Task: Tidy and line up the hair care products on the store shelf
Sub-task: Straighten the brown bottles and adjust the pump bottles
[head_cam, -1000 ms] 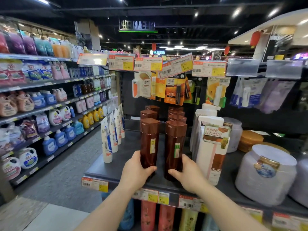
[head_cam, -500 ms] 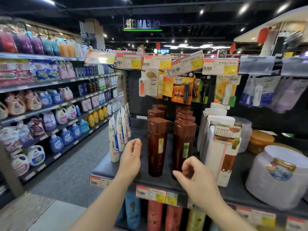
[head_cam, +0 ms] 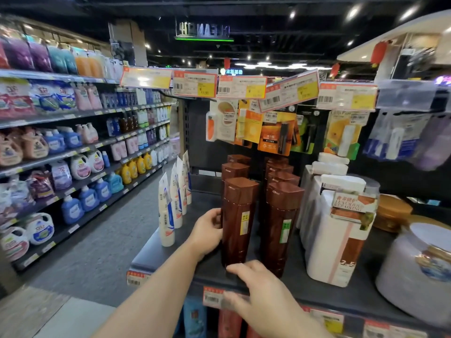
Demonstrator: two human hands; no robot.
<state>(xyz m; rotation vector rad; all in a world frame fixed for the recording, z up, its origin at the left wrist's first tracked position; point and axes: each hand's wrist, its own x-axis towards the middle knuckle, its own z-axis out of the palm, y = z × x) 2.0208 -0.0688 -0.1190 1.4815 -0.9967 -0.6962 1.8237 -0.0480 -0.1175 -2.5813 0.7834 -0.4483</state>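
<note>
Two rows of tall brown bottles stand on the dark shelf (head_cam: 170,242). My left hand (head_cam: 207,234) is pressed against the left side of the front-left brown bottle (head_cam: 238,223), fingers curled onto its edge. My right hand (head_cam: 258,289) hovers low at the shelf's front edge, fingers apart, fingertips just before that bottle's base. The front-right brown bottle (head_cam: 280,228) stands free beside it. A row of white tubes (head_cam: 167,215) runs along the shelf's left side. White boxed pump bottles (head_cam: 336,235) stand to the right.
Large round jars (head_cam: 419,272) and an orange-lidded jar (head_cam: 390,211) fill the right end. Hanging packs (head_cam: 275,132) and price tags (head_cam: 241,86) hang overhead. Detergent shelves (head_cam: 73,167) line the aisle on the left.
Both hands let go of the two front bottles and lifted away. Now my left hand is back on the front-left bottle's side, and my right hand has shifted left to its base.
</note>
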